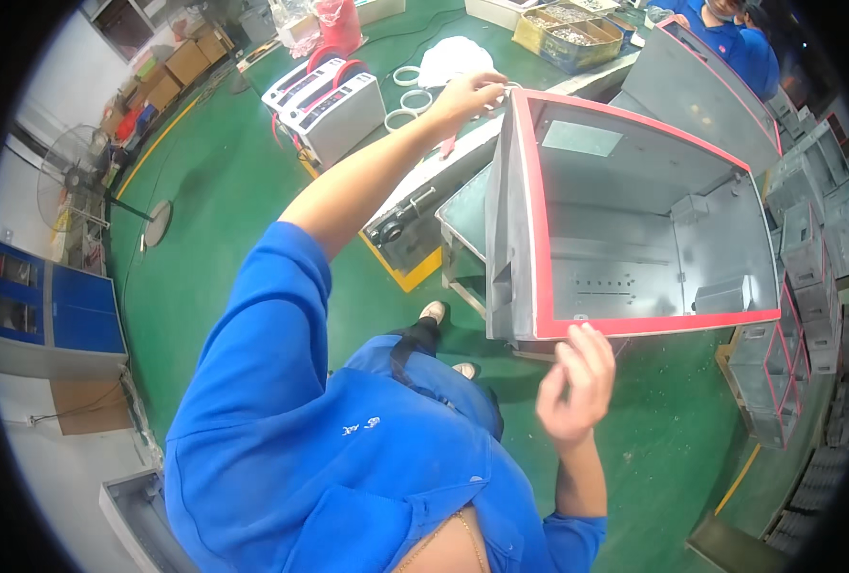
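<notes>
A grey metal cabinet (634,220) lies with its open side toward me, and a red strip (539,239) runs all around its rim. My left hand (470,95) reaches far out on a blue-sleeved arm. It is closed on the cabinet's upper left corner, where the red strip turns. My right hand (577,382) is below the cabinet's near edge. Its fingers are loosely curled and the fingertips touch the red strip on the lower rim. It holds nothing. The cabinet rests on a low metal frame (462,258).
Two white box-shaped machines (329,105), white tape rolls (407,97) and a white cloth (455,57) sit on the green floor beyond. A second grey cabinet (701,86) and a yellow parts box (568,33) lie behind it. People in blue (730,33) work at top right. Grey boxes (806,258) are stacked at right.
</notes>
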Available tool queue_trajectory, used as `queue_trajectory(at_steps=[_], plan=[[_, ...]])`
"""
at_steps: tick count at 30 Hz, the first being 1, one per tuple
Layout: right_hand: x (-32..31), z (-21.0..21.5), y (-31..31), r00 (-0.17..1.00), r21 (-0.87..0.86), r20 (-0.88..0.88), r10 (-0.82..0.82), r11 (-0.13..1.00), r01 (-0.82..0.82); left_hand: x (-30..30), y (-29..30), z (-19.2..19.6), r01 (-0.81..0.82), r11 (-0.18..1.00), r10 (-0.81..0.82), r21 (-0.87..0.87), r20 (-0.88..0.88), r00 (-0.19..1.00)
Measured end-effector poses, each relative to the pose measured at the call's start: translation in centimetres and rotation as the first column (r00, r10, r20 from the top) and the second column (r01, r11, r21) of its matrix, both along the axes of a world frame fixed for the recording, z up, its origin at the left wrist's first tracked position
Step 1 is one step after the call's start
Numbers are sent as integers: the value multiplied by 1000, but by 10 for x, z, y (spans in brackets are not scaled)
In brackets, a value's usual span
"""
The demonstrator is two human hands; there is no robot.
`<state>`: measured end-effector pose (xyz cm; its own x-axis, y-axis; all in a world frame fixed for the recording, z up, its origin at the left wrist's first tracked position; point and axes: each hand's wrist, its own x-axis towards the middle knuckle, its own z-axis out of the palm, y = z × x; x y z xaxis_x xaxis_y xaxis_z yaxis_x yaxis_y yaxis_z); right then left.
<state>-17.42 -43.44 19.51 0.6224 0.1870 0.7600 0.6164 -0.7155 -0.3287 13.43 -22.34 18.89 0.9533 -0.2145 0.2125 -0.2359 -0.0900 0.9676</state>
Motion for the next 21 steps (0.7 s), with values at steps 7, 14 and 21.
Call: queue_trajectory(at_steps=[7, 14, 21], plan=[[65, 53, -8, 724, 579, -561, 402, 816, -5, -63, 14, -10, -158, 970, 66, 185, 426, 902], [169, 35, 21, 336, 769, -639, 692, 589, 250, -112, 14, -6, -86, 994, 47, 70, 443, 895], [193, 27, 44, 257, 861, -463, 848, 362, 359, -129, 27, -14, -80, 990, 22, 118, 430, 903]])
